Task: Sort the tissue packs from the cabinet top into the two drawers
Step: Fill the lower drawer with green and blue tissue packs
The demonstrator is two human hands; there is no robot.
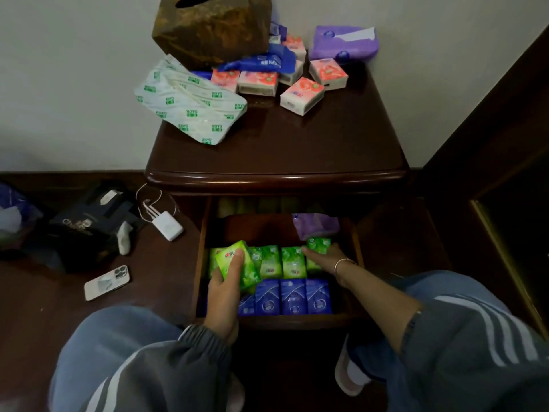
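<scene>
In the open drawer [200,281], the left hand [222,288] and right hand [324,258] each grip a green tissue pack [233,258]. These are likely light, squashy and slick, best held across the broad faces. Pink packs [301,96] lie on the cabinet top [282,144].

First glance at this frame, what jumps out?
The open drawer low in the middle holds blue packs in front and green ones behind. The left hand grips a green pack at the left end, and the right hand holds a second green pack at the right. On the cabinet top, pink packs lie scattered by a brown tissue box.
</scene>
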